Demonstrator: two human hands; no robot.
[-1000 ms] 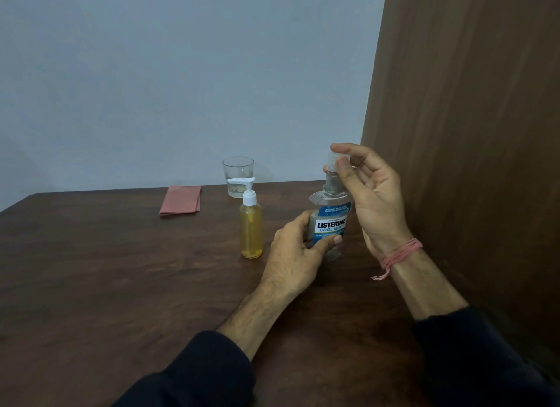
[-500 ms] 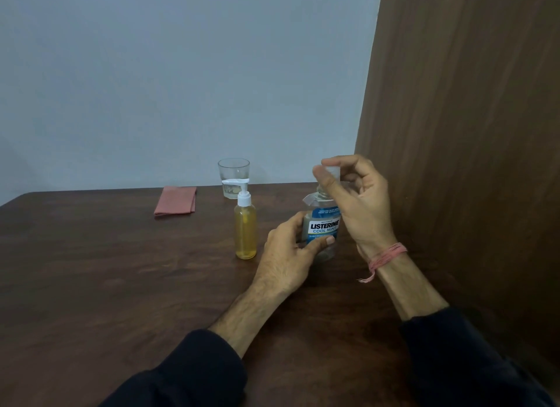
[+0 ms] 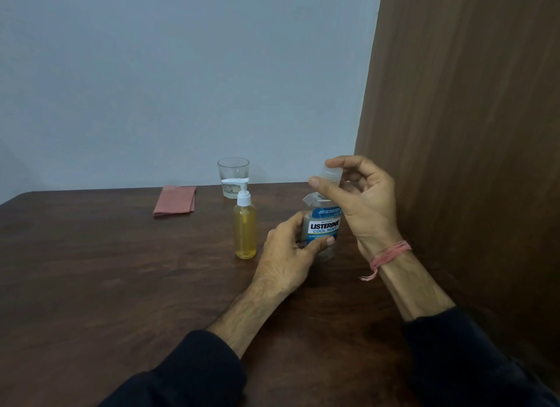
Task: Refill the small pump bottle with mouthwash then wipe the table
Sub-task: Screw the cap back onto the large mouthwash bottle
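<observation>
left hand [image 3: 288, 249] holds mouthwash bottle [image 3: 323, 229] | right hand [image 3: 357, 200] on cap [image 3: 331, 173]

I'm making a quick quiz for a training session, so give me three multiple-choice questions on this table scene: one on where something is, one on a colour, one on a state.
1. Where is the folded cloth?
A. far left of the table
B. under the mouthwash bottle
C. in the glass

2. What colour is the liquid in the pump bottle?
A. blue
B. yellow
C. red

3. What is the left hand doing?
A. lying flat
B. holding the mouthwash bottle
C. lifting the glass

Answers: A, the cloth lies alone at the far left; B, its contents look yellow; B, its fingers wrap the labelled body while the right hand pinches the cap.
</observation>
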